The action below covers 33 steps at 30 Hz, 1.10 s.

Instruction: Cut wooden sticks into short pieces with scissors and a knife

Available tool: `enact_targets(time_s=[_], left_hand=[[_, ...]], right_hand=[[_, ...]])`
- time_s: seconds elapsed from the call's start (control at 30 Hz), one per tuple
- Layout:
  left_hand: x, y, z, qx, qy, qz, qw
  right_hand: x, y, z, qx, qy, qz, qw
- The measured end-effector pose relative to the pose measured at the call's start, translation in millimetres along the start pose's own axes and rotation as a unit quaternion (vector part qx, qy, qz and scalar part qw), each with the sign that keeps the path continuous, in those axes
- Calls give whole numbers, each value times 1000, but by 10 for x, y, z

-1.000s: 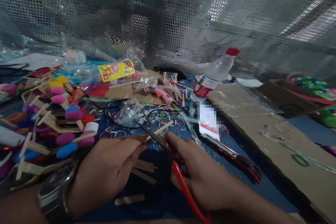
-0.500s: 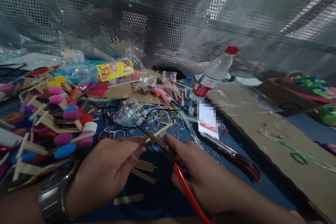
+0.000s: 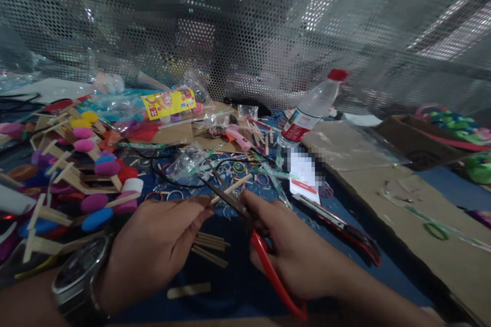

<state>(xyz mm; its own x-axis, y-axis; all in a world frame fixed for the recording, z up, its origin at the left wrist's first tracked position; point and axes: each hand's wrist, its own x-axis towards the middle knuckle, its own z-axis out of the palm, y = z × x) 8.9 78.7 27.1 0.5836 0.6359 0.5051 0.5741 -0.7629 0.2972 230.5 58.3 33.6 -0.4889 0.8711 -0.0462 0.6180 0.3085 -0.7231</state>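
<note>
My left hand [image 3: 163, 237], with a watch [image 3: 79, 276] on its wrist, pinches a thin wooden stick [image 3: 241, 182] near the centre. Red-handled scissors [image 3: 274, 281] are gripped in my right hand [image 3: 291, 248]. Their blades point up and to the left, parted around the stick just beyond my left fingertips. Under my hands on the blue surface lie several thin sticks [image 3: 210, 241], and nearer to me is a flat wooden craft stick [image 3: 189, 290]. Part of the held stick is hidden by my left fingers.
Colourful pieces with wooden frames [image 3: 86, 179] crowd the left. A pink glue gun [image 3: 240, 139], plastic wrapping and rubber bands lie ahead. To the right are a bottle [image 3: 309, 110], a phone [image 3: 303, 173], a utility knife [image 3: 341, 227] and cardboard [image 3: 383, 209].
My right hand and the scissors have shifted slightly up and left. The stick sits a little higher, at a slightly changed angle. My left hand keeps its pinch.
</note>
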Motion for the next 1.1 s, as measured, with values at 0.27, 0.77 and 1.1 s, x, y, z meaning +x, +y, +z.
enact_targets(time_s=[0.27, 0.77, 1.1], left_hand=[[11, 5, -3, -62, -3, -4, 998], [-25, -26, 36, -8, 1, -8, 1000], [17, -11, 11, -74, -8, -11, 997]], right_hand=[[-36, -26, -12, -10, -5, 5, 1000], [-30, 17, -6, -12, -12, -8, 1000], [-17, 10, -22, -7, -19, -10, 1000]])
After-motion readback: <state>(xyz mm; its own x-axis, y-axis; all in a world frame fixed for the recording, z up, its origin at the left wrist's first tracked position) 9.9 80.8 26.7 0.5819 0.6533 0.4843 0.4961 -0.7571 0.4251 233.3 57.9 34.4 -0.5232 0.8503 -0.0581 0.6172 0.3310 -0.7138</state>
